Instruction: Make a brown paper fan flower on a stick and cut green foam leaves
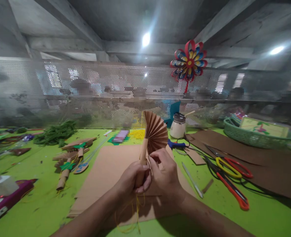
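A brown pleated paper fan [157,131] stands upright in front of me, joined to a rolled paper tube [143,149]. My left hand [135,176] is closed around the lower part of that tube. Beside it, my right hand [166,171] pinches with thumb and forefinger close to the tube, just under the fan's pleats. What lies between those fingertips is too small to make out. Yellow string [137,210] dangles in loops below my left hand. Under both hands lies a stack of brown paper sheets [106,171].
Left on the green table are finished paper pieces [67,166], green yarn [55,131] and a purple power strip [12,200]. Scissors [230,168], a red cutter [232,191], a pen [192,179], a glue jar [178,126] and a green basket [249,135] occupy the right. Mesh stands behind.
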`<action>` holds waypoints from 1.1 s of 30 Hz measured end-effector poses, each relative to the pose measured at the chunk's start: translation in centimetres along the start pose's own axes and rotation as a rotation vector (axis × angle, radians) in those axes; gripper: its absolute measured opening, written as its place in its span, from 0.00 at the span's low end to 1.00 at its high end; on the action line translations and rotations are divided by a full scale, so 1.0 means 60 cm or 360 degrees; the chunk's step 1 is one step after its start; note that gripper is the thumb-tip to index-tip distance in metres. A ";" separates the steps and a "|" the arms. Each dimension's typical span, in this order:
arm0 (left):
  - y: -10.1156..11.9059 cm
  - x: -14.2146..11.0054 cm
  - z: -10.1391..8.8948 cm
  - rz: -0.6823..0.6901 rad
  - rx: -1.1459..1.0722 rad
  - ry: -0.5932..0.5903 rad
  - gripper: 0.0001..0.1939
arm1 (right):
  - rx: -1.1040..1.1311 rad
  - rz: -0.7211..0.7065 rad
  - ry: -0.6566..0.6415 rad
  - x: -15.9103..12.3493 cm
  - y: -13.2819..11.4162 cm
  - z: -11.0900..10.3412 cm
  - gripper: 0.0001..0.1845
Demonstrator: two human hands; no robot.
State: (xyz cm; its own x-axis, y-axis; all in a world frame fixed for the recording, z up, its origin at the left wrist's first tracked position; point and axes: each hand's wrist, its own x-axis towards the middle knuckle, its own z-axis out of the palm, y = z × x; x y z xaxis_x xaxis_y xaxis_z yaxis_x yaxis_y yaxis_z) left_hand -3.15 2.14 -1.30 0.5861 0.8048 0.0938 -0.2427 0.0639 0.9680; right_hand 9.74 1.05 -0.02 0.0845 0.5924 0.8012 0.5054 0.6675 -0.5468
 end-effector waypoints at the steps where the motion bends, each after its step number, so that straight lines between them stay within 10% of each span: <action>1: 0.002 -0.002 0.001 0.0022 0.0007 0.0022 0.22 | 0.0018 0.0025 0.0002 0.001 -0.002 -0.003 0.06; 19: -0.005 -0.001 0.002 -0.0067 0.0085 0.0078 0.10 | -0.0576 -0.0529 0.0090 0.027 0.015 -0.019 0.12; 33: -0.008 -0.004 -0.005 -0.0154 0.0207 0.0125 0.10 | 0.0034 -0.0075 -0.0031 0.013 -0.002 -0.015 0.09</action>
State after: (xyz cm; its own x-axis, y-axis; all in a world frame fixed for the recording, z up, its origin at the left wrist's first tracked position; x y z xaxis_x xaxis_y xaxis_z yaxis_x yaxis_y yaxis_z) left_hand -3.38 2.09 -1.88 0.5383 0.8426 -0.0150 -0.0829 0.0706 0.9941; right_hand 10.52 1.04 0.89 0.0442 0.5687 0.8213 0.4900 0.7041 -0.5139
